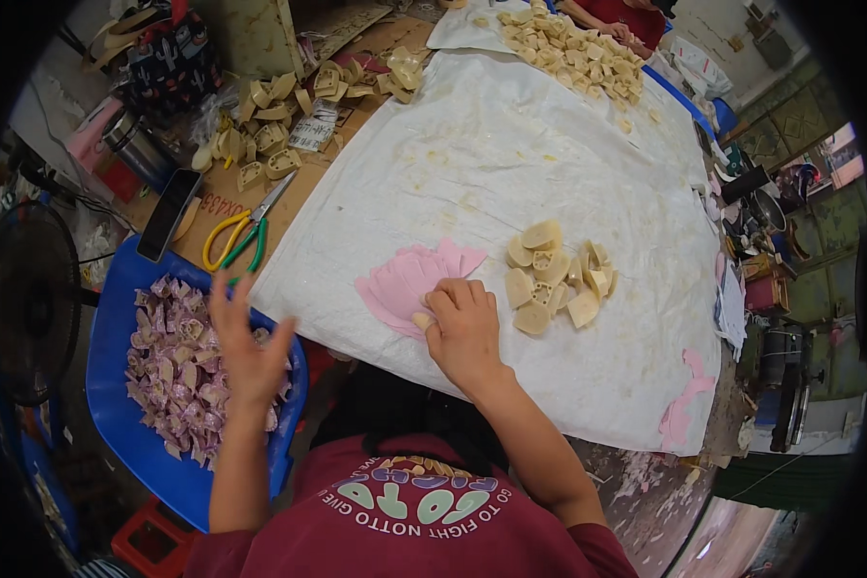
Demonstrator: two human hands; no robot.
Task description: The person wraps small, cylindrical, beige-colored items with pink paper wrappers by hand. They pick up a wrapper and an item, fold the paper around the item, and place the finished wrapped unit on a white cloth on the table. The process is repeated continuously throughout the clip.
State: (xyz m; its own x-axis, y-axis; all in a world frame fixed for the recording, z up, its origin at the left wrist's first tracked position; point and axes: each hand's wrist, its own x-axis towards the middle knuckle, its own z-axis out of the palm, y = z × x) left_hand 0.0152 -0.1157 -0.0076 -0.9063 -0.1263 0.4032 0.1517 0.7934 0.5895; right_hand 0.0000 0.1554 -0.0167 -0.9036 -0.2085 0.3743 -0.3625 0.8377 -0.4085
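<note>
My left hand (247, 349), slightly blurred, is open with fingers spread above the edge of a blue basin (105, 361). Small purple-and-beige covered pieces (178, 376) fill the basin. On the white sheet, my right hand (466, 335) has its fingers curled at the right end of a fanned stack of thin pink pieces (405, 282). A pale cover sits on one fingertip there. What lies under those fingers is hidden. Right of this hand is a small pile of cream moulded, heel-shaped pieces (541, 289).
Yellow-and-green-handled scissors (244, 236), a phone (169, 215) and a metal flask (137, 144) lie at the left. More cream pieces (270, 140) heap behind them and at the far end (578, 53), near another person. Pink scraps (686, 403) lie at right; a fan (31, 299) stands far left.
</note>
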